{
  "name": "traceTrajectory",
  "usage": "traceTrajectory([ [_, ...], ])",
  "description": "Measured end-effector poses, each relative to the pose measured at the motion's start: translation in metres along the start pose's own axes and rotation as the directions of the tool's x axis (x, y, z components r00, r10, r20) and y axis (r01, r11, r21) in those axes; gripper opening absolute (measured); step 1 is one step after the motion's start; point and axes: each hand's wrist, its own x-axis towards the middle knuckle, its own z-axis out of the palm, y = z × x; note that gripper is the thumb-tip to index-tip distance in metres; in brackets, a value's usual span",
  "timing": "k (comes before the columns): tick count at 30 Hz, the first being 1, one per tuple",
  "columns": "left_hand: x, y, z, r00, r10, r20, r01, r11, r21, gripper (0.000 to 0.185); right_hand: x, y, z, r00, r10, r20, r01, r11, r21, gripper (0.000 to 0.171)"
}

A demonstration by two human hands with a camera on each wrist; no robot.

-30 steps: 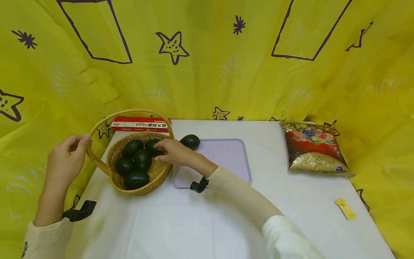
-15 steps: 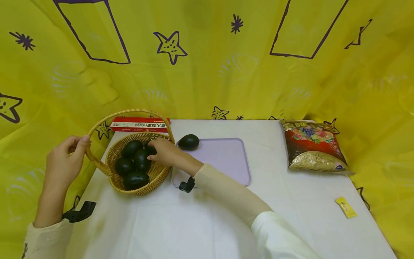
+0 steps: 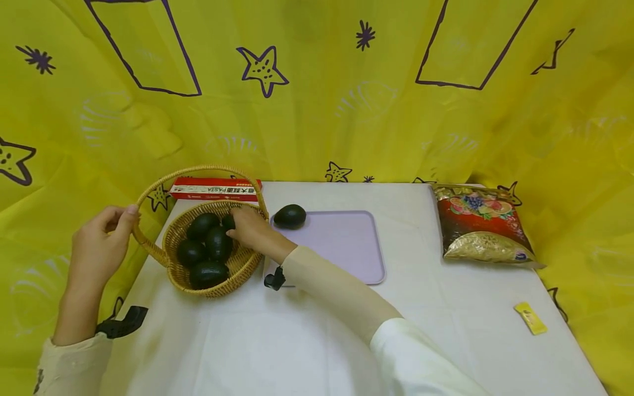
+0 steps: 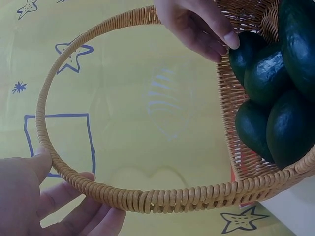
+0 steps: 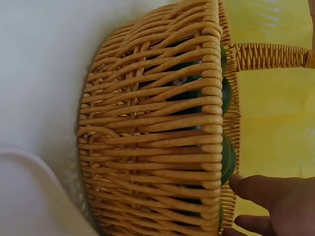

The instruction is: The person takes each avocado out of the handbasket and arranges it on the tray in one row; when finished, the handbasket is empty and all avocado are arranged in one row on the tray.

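My right hand (image 3: 251, 230) reaches over the rim of the wicker basket (image 3: 184, 278), its fingers (image 4: 216, 37) curled down onto the rearmost avocado (image 4: 244, 51); whether they have truly closed round it I cannot tell, since the hand covers most of the fruit. My left hand (image 3: 101, 242) pinches the basket's arched handle (image 4: 147, 199) on the side away from the tray, thumb above and fingers loosely wrapped beneath. Four more dark avocados (image 3: 218, 244) lie packed in the basket, which sits on the white desk (image 3: 277, 341). They look firm, fairly heavy and glossy, so I judge a grasp round the widest part is safest; the skin may slip under a fingertip pinch. Just beside the basket lies a lilac tray (image 3: 346, 258) with one avocado (image 3: 289, 216) at its nearest corner. Behind the basket is a red pasta box (image 3: 213, 190). The right wrist view shows mostly wicker wall, with the fruit barely visible through the weave
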Motion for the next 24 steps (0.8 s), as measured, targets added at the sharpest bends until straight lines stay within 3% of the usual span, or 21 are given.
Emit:
traceTrajectory([
  [11, 0.001, -0.002, 0.001, 1.000, 0.002, 0.009, -0.002, 1.000, 0.006, 0.051, 0.010, -0.006, 0.001, 0.998, 0.063, 0.017, -0.060, 0.991, -0.122, 0.037],
  [24, 0.000, -0.001, 0.002, 1.000, 0.006, 0.015, -0.006, 1.000, 0.013, 0.051, 0.012, -0.006, 0.007, 0.994, 0.103, 0.023, -0.094, 0.962, -0.257, 0.039],
])
